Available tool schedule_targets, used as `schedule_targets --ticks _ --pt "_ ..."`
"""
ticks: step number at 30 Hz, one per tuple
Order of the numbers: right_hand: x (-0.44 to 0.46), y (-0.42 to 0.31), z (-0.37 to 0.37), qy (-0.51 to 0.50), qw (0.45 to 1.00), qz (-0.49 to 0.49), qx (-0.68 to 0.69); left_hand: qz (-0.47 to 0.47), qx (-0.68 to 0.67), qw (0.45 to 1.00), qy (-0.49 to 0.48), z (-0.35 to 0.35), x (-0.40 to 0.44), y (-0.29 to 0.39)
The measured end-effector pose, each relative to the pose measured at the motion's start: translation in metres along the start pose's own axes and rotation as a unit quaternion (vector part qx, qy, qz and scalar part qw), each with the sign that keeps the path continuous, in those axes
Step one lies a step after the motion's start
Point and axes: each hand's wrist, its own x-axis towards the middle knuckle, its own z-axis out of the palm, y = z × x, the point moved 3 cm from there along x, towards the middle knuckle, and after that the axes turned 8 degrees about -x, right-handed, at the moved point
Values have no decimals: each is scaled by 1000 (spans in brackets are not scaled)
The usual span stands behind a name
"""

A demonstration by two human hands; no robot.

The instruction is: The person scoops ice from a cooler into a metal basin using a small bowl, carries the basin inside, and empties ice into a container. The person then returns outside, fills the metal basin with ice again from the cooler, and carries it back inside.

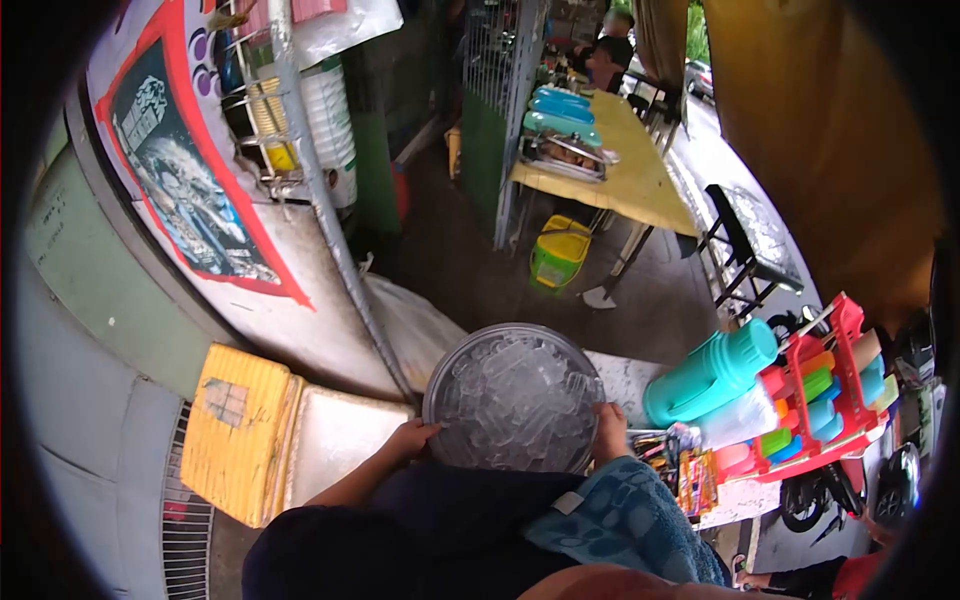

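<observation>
A round metal basin (432, 400) full of clear ice pieces (520, 395) is held level in front of my body. My left hand (412, 438) grips its left rim, fingers wrapped round the edge. At the right rim my right hand (609, 432) is closed on the basin too. A blue patterned towel (630, 515) lies by my right arm. Left of the basin stands a foam box (345, 440) with a white inside, next to a yellow taped lid (235, 425).
Right: teal jug (715, 372), red rack (850, 390) of colored cups, packets (697, 480). Ahead: table (640, 160) with yellow cloth and trays, a green-yellow bucket (560, 252) below, and a seated person (610, 55) far back. A metal post (325, 200) rises at left.
</observation>
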Motion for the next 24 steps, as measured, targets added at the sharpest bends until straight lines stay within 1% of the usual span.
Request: schedule_targets --ticks 1,2,3,4,5,6,8,9,10,11,12,13,14,15,16,18,19,20,22,23,24 --pt "16 7 -5 2 1000 0 18 32 3 999 -22 0 16 -1" --pt "20 -2 -1 3 999 4 36 34 -1 999 -27 6 20 8" --pt "24 -12 1 3 999 0 33 53 67 996 -31 11 22 19" --pt "27 -19 7 -23 995 21 98 70 136 988 -32 16 24 30" --pt "27 -32 16 -48 984 44 163 74 91 992 -52 20 30 37" --pt "33 -37 18 -48 984 45 163 72 92 992 -52 22 39 45" --pt "52 -43 25 -64 975 71 200 76 151 985 -38 26 62 63" --pt "65 -45 30 -61 975 73 202 79 132 987 -56 29 74 74" --pt "79 -48 34 -24 985 53 163 76 136 986 -56 29 84 84" --pt "91 -49 37 13 992 33 123 74 151 985 -36 43 75 112" --pt "107 -47 42 15 992 31 124 76 164 983 -19 51 78 134" --pt "130 -49 48 35 995 34 92 85 164 983 -22 45 106 142" --pt "149 -55 55 56 996 38 57 106 116 986 -48 35 144 140" --pt "161 -65 64 66 996 15 63 122 67 988 -73 30 170 141" --pt "167 -73 70 69 996 15 58 119 63 988 -77 32 179 149" --pt "186 -102 90 44 998 4 38 107 102 988 -33 35 197 177" --pt "196 -115 102 42 999 2 34 118 81 989 -30 26 230 170" --pt "204 -125 114 30 998 -2 47 114 77 990 -28 25 243 176" --pt "229 -134 134 11 999 2 49 155 44 987 10 18 264 184" --pt "247 -136 144 -18 999 5 49 149 34 988 18 14 272 184" --pt "255 -151 163 -50 998 8 49 162 52 985 38 10 280 187"
